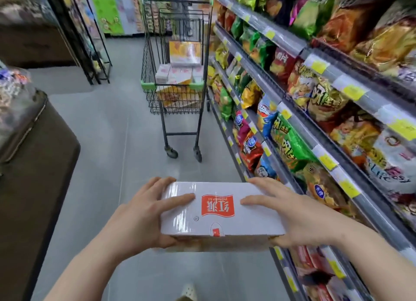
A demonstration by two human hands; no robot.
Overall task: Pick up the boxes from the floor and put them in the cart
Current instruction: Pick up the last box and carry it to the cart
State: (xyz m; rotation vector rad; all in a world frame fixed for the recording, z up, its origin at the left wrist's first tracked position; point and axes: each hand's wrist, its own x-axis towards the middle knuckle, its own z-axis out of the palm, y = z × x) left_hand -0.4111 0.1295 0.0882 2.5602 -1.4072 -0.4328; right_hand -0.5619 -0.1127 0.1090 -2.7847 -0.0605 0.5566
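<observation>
— Holding one box off the floor, you are partway through a carry. Your left hand clamps the left end of the white box, thumb under the near edge, fingers spread over the top.

— And the other side?

— Your right hand does the same at the right end, so both grips are closed on that box. It sits level at about waist height, above the grey floor and close to the snack shelf's front edge on your right.

— How much is done?

— Ahead, well apart from you, the cart stands beside the same shelf and already carries several boxes, stacked to about its rim. No other box shows on the floor in view, so this may be the last one, though I cannot tell what lies behind you. What is left: walk it over and set it in the cart.
</observation>
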